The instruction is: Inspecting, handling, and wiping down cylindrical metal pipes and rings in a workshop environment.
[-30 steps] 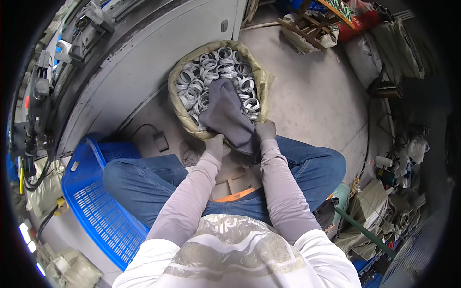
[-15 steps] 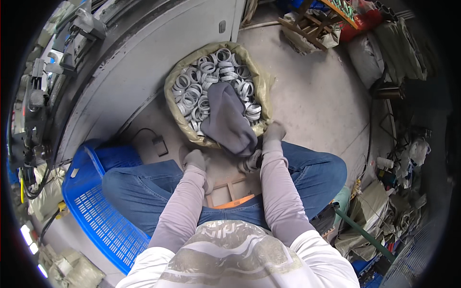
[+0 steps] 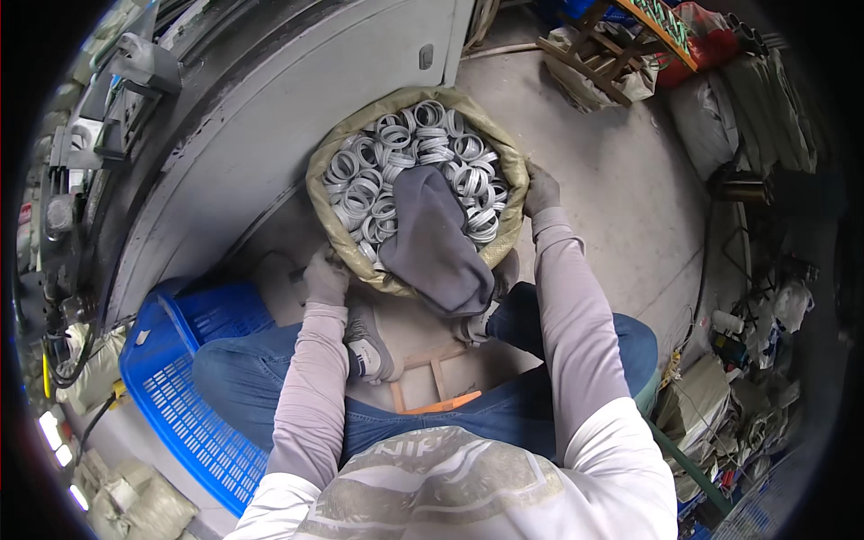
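Note:
A woven yellowish sack (image 3: 326, 153) with a rolled rim stands on the floor in front of me, filled with pale metal rings (image 3: 393, 136). Over the rings and the near rim drapes a dark grey cloth (image 3: 430, 229). My right hand (image 3: 543, 191), in a grey glove, is closed on the sack's right side at the rim. At the near left side, my gloved left hand (image 3: 326, 277) grips the sack's wall below the rim; its fingertips are partly hidden against the sack.
A blue plastic basket (image 3: 184, 387) lies by my left knee. Between my feet sit a wooden frame (image 3: 438, 376) and an orange strip (image 3: 443, 404). A grey metal cabinet (image 3: 297, 117) borders the sack at left. Folded sacks (image 3: 769, 112) and a wooden stand (image 3: 612, 49) are at right.
Both hands moved forward and apart, from the sack's near edge to its two sides. The right went farther up along the rim. My shoes now show more fully.

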Tool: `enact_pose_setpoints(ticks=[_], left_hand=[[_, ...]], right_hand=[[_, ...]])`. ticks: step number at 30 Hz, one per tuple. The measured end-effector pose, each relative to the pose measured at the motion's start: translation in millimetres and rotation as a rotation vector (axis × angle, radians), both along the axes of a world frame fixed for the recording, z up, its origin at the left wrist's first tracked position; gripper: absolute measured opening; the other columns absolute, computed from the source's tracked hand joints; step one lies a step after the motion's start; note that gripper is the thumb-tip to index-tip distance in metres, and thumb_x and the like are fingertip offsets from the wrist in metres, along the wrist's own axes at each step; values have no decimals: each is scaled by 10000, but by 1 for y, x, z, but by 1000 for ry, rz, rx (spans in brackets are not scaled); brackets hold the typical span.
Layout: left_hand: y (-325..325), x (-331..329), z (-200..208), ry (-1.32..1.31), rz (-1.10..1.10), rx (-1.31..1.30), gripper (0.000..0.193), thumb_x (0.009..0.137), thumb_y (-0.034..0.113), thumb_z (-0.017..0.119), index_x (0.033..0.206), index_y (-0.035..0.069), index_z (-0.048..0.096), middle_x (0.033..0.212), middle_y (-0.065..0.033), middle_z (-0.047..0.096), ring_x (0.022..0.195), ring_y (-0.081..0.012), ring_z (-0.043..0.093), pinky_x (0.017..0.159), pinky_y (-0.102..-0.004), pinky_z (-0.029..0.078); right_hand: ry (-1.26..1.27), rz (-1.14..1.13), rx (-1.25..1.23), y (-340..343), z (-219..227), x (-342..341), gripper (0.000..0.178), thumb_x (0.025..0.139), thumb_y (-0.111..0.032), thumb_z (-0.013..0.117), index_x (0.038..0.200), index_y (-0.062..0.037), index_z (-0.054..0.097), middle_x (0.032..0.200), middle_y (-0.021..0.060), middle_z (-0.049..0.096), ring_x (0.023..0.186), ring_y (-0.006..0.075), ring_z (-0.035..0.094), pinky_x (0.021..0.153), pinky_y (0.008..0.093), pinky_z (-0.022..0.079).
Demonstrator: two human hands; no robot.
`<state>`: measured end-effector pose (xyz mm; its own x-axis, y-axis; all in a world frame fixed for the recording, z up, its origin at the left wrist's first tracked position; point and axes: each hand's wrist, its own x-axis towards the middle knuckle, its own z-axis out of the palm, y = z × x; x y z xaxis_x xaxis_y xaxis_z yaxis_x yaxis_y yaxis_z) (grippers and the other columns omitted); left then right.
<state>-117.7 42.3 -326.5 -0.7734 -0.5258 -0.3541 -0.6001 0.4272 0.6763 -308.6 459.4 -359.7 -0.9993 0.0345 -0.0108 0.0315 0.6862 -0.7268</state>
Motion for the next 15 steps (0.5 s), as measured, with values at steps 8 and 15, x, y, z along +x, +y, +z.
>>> enact_pose_setpoints(ticks=[8,15], left_hand=[[11,-50,1,387,375,-70,429,1069,378,610,1158,-33,694,962,-94,705,862,-213,658,751,-376,540],[-17,-55,-22,138,-74,-30,312,1031,206,600,1185,-41,713,1045,-207,753,946,-320,726,847,-410,557]], right_hand=[[58,-485,-157,-65,30,-41,393,967,-345,641,1233,-69,728,1171,203,743,1100,366,693,966,443,535],[-218,-344,-453,-27,-5,-68,459,993,-377,656,1331,-71,699,1265,201,721,1204,308,668,1042,411,500]])
